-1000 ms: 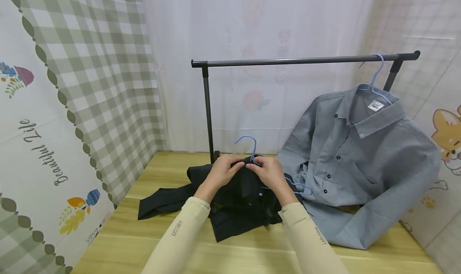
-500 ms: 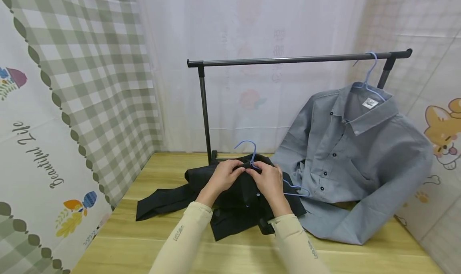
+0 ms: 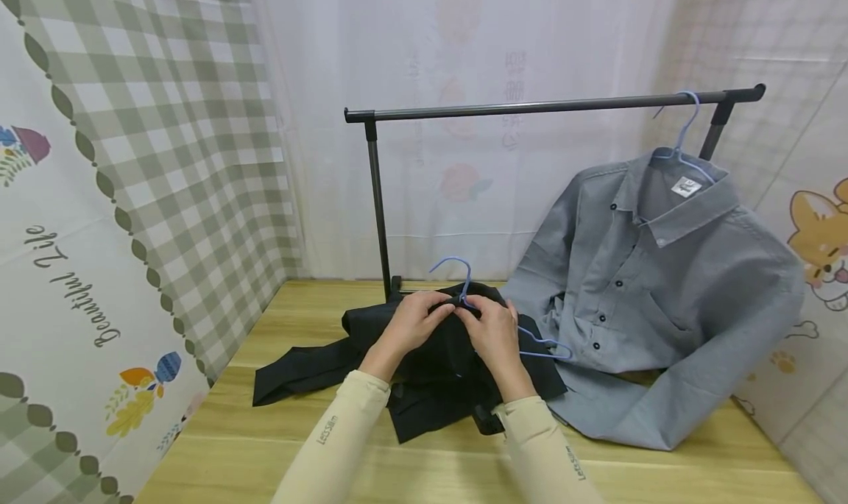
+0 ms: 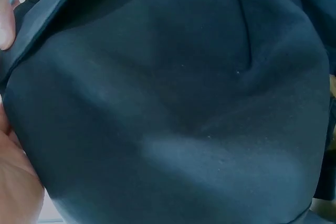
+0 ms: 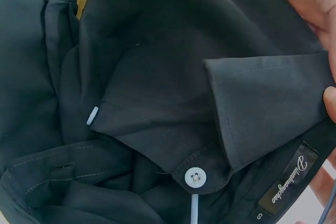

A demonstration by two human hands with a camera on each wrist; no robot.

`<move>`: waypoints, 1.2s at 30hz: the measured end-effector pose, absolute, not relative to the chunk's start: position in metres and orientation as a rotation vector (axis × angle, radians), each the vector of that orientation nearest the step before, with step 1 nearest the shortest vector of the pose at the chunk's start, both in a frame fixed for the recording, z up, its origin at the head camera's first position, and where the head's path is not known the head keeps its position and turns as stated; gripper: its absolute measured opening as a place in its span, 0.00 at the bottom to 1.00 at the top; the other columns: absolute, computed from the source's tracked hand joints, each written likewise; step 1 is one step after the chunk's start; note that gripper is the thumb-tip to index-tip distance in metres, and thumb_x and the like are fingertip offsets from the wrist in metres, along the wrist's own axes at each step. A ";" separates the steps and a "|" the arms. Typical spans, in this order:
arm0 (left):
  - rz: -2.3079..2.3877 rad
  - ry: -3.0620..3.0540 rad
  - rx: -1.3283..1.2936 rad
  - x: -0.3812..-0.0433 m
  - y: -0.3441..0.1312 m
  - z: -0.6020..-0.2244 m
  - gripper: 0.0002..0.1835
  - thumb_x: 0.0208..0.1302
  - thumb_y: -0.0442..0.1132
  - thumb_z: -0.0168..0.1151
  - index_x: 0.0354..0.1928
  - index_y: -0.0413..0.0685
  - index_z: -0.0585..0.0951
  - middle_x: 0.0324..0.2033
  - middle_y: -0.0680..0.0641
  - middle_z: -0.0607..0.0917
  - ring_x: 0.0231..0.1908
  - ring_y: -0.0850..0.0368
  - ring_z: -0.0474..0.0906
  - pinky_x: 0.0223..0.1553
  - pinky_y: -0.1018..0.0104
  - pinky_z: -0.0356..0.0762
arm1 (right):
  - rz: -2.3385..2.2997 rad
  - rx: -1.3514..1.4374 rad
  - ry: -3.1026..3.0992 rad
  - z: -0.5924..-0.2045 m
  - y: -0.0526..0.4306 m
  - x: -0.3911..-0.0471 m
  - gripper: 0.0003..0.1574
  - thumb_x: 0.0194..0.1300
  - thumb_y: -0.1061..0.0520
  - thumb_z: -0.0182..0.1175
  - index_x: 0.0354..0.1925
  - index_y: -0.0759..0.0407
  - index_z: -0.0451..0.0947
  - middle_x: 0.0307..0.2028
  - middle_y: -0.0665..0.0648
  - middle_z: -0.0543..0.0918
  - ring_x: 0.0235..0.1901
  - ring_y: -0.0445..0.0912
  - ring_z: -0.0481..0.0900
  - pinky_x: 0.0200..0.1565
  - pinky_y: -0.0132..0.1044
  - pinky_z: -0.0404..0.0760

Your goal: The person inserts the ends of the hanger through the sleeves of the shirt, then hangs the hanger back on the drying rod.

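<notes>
A black shirt (image 3: 430, 405) lies bunched on the table, one sleeve stretched out to the left. My left hand (image 3: 412, 326) and right hand (image 3: 493, 336) pinch its collar between thumbs and fingers, on either side of a blue hanger's hook (image 3: 469, 272). One arm of the hanger (image 3: 550, 349) sticks out past the shirt on the right. In the right wrist view the collar flap (image 5: 270, 98) is folded over, with a white button (image 5: 195, 177) and a neck label (image 5: 289, 179) below it. Smooth black cloth (image 4: 173, 98) fills most of the left wrist view.
Behind stands a dark metal clothes rack (image 3: 530, 109). From its right end a grey shirt (image 3: 662, 283) hangs on another blue hanger (image 3: 685, 125), its lower part resting on the wooden table (image 3: 218, 445). A checked curtain (image 3: 199, 121) borders the left side.
Both hands have lowered slightly with the collar and the hanger hook. The black shirt's right part has spread out under the right wrist. Over the last half second little has moved.
</notes>
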State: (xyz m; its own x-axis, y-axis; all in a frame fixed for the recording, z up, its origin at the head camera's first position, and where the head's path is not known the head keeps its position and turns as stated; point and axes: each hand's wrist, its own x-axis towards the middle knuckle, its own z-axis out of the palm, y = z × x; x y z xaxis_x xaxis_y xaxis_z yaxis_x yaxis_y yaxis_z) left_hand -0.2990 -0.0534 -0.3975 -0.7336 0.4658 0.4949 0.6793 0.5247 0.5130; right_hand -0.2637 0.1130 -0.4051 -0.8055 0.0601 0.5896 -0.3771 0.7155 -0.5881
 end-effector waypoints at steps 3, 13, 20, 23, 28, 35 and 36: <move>-0.985 -2.433 -0.970 -0.299 -0.052 -0.397 0.12 0.72 0.40 0.59 0.47 0.41 0.86 0.44 0.44 0.86 0.47 0.48 0.82 0.51 0.55 0.78 | 0.994 0.248 -2.326 -0.405 0.113 -0.263 0.15 0.62 0.54 0.70 0.45 0.61 0.86 0.42 0.59 0.88 0.48 0.56 0.84 0.66 0.65 0.51; -0.943 -2.466 -0.861 -0.295 -0.048 -0.400 0.11 0.72 0.40 0.60 0.47 0.42 0.85 0.43 0.45 0.86 0.46 0.49 0.82 0.49 0.55 0.78 | 0.963 0.241 -2.297 -0.408 0.110 -0.262 0.15 0.61 0.55 0.71 0.45 0.61 0.86 0.42 0.60 0.88 0.47 0.57 0.84 0.66 0.66 0.52; -0.998 -2.492 -0.820 -0.295 -0.044 -0.403 0.11 0.73 0.40 0.58 0.48 0.42 0.84 0.44 0.44 0.85 0.46 0.48 0.81 0.49 0.54 0.78 | 0.927 0.207 -2.317 -0.410 0.111 -0.262 0.16 0.60 0.55 0.71 0.46 0.61 0.86 0.43 0.61 0.87 0.47 0.59 0.84 0.64 0.68 0.53; -1.019 -2.501 -0.789 -0.297 -0.045 -0.404 0.11 0.73 0.40 0.59 0.48 0.42 0.84 0.43 0.44 0.85 0.46 0.48 0.81 0.49 0.54 0.78 | 0.932 0.193 -2.332 -0.411 0.113 -0.263 0.16 0.61 0.55 0.71 0.46 0.60 0.86 0.44 0.60 0.87 0.48 0.60 0.83 0.64 0.69 0.53; -1.096 -2.489 -0.723 -0.301 -0.051 -0.404 0.13 0.73 0.39 0.59 0.51 0.40 0.83 0.46 0.42 0.85 0.49 0.46 0.81 0.53 0.52 0.76 | 0.920 0.126 -2.343 -0.414 0.121 -0.263 0.14 0.61 0.55 0.71 0.46 0.57 0.86 0.45 0.59 0.87 0.48 0.59 0.83 0.64 0.69 0.51; -1.142 -2.472 -0.702 -0.305 -0.064 -0.403 0.14 0.73 0.39 0.58 0.54 0.40 0.83 0.48 0.41 0.85 0.52 0.45 0.80 0.55 0.50 0.75 | 0.900 -0.039 -2.359 -0.422 0.132 -0.263 0.11 0.61 0.56 0.69 0.43 0.55 0.87 0.42 0.59 0.88 0.46 0.60 0.82 0.66 0.68 0.47; -1.147 -2.473 -0.698 -0.305 -0.066 -0.402 0.14 0.73 0.40 0.58 0.54 0.40 0.83 0.48 0.41 0.85 0.52 0.45 0.80 0.55 0.50 0.75 | 0.900 -0.061 -2.358 -0.423 0.133 -0.263 0.10 0.61 0.57 0.69 0.43 0.55 0.87 0.42 0.59 0.88 0.46 0.60 0.82 0.67 0.68 0.46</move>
